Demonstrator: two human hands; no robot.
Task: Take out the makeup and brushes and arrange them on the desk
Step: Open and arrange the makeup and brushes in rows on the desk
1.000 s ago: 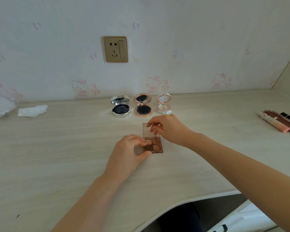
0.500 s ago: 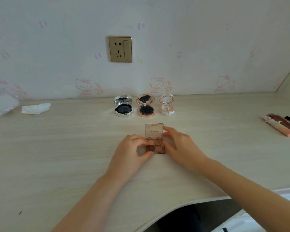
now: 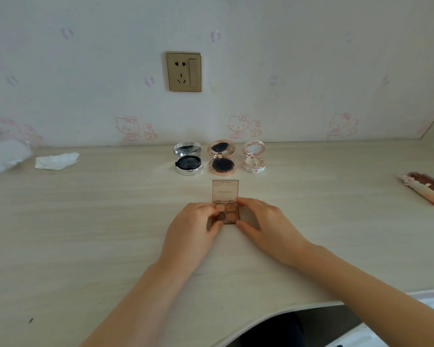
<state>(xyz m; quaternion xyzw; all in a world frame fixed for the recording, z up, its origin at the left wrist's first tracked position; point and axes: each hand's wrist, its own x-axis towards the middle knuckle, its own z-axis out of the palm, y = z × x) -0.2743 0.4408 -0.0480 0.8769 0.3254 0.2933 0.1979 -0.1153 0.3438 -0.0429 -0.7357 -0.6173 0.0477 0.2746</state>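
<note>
At frame centre, the left hand (image 3: 194, 230) and right hand (image 3: 263, 222) pinch an open eyeshadow palette (image 3: 225, 202) — one hand per side. Both hands are half-curled, gripping it on the desk (image 3: 85, 234).

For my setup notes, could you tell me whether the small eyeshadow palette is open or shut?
Open: the eyeshadow palette shows four pans, its clear lid raised behind.

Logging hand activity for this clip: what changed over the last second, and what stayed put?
The right hand let go of the eyeshadow palette's lid, came down and now grips the base's right edge; the lid stands open unheld. The left hand kept holding the left edge. The three open compacts, tissue and tubes stayed put.
</note>
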